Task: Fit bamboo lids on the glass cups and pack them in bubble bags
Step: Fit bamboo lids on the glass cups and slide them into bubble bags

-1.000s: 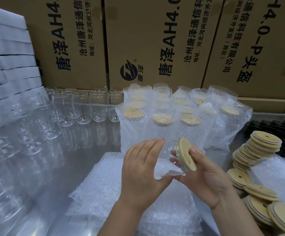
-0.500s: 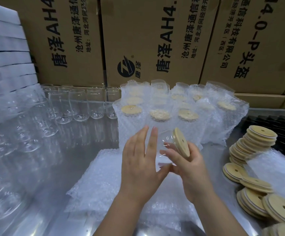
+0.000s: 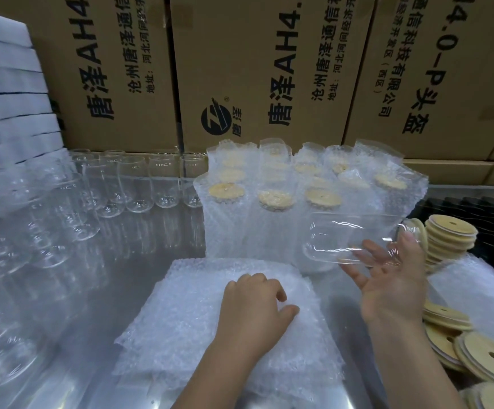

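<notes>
My right hand (image 3: pixel 393 284) holds a clear glass cup (image 3: pixel 343 240) on its side, fingers spread beneath it and thumb over the neck. A bamboo lid (image 3: pixel 420 231) sits on the cup's right end. My left hand (image 3: pixel 251 314) lies on a flat stack of bubble bags (image 3: pixel 180 314) at the front of the steel table, with fingers curled and pinching the top bag. Behind, several lidded cups stand packed in bubble bags (image 3: pixel 275 202).
Several empty glass cups (image 3: pixel 133 184) stand at the back left and along the left side. Loose bamboo lids are stacked at the right (image 3: pixel 452 234) and lie at the front right (image 3: pixel 487 358). Cardboard cartons (image 3: pixel 254 69) wall the back; white foam sheets (image 3: pixel 3 98) are piled on the left.
My left hand let go of the cup and dropped onto the bubble bag stack. My right hand carried the lidded cup to the right and turned it sideways.
</notes>
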